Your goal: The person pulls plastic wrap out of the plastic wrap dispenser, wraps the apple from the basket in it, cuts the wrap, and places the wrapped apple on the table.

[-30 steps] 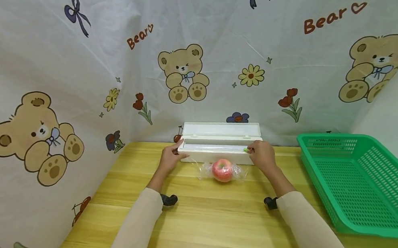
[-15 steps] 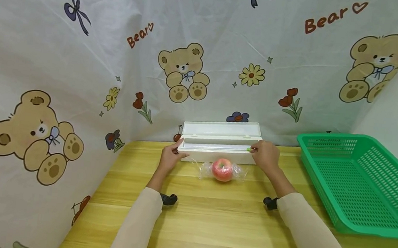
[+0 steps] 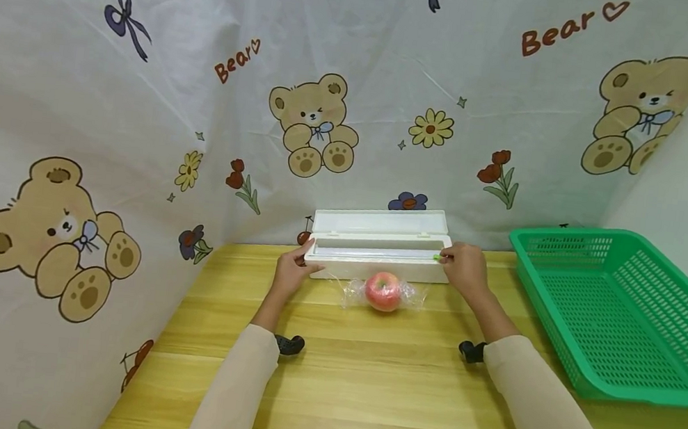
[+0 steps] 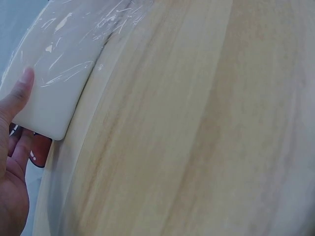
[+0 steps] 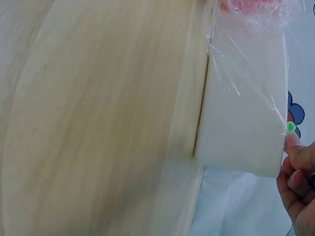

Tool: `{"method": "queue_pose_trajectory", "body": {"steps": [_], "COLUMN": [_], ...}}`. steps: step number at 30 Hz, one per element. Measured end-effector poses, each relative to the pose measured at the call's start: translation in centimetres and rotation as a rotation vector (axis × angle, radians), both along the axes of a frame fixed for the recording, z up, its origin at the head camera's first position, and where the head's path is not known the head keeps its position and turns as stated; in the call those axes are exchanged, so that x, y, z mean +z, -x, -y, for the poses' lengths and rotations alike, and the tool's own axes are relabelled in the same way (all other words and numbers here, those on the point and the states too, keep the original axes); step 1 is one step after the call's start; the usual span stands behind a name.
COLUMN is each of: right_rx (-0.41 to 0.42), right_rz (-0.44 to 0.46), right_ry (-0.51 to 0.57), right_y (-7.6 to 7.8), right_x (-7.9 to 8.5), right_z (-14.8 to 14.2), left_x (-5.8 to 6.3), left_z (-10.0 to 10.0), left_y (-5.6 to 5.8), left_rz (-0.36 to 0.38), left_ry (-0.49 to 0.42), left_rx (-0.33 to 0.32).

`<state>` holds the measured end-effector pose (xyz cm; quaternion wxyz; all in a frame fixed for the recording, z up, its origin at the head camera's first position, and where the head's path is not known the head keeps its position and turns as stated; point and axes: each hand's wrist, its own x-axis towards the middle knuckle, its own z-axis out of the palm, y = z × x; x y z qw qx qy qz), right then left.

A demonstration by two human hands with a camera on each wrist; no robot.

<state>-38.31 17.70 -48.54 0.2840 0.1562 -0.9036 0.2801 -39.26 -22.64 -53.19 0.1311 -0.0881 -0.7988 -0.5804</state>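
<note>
The long white rectangular plastic dispenser box (image 3: 379,265) is set on the yellowish wood-grain table (image 3: 364,384), and the cutting of its clear, crinkled plastic film (image 3: 414,297) is judged to be the step in hand. The box's left end is gripped by the left hand (image 3: 291,271), with the thumb laid on the front face; at the box's right end, a small bright-green tab (image 3: 437,257) is pinched by the right hand (image 3: 466,272). Whether the film is severed cannot be told. If it is, the tab would presumably be released and the film ends gathered round the round red apple (image 3: 383,291), which is seen just in front of the box, wrapped in film; if not, a steady slide along the box's front edge would be called for, with the box kept braced. Its hinged white lid (image 3: 381,222) is raised at the back, and its smooth front face is crossed by glossy creases of film.
</note>
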Motion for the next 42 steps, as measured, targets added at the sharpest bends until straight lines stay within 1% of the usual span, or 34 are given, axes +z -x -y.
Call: {"method": "queue_pose_trajectory", "body": {"steps": [4, 7, 13, 17, 20, 23, 26, 30, 37, 42], "right_rx": [-0.005, 0.007, 0.019, 0.027, 0.032, 0.038, 0.04, 0.043, 0.098, 0.113], "right_rz": [0.033, 0.051, 0.049, 0.033, 0.002, -0.031, -0.039, -0.009, 0.082, 0.074], "right_ry": [0.017, 0.043, 0.07, 0.099, 0.13, 0.155, 0.167, 0.171, 0.163, 0.156], "right_y": [-0.1, -0.2, -0.1, -0.1, 0.0, 0.2, 0.4, 0.4, 0.4, 0.5], "right_x": [-0.2, -0.3, -0.4, -0.5, -0.8, -1.0, -1.2, -1.1, -0.5, -0.3], "right_z": [-0.3, -0.4, -0.5, -0.7, -0.9, -1.2, -1.4, -1.6, -1.4, -1.1], "left_x": [0.0, 0.0, 0.0, 0.0, 0.0, 0.1, 0.2, 0.2, 0.2, 0.0], "left_z": [0.0, -0.1, -0.2, -0.2, -0.3, -0.4, -0.5, -0.5, -0.1, 0.1], "left_y": [0.0, -0.1, -0.2, 0.0, 0.0, -0.1, 0.0, 0.0, 0.0, 0.1], "left_rz": [0.0, -0.002, -0.006, 0.007, 0.01, 0.009, 0.008, 0.012, 0.033, 0.038], "left_ry": [0.004, -0.001, -0.01, -0.016, -0.018, -0.018, -0.027, -0.038, -0.041, -0.044], "left_rx": [-0.006, -0.02, -0.034, -0.018, -0.01, -0.01, -0.022, -0.035, 0.002, -0.005]}}
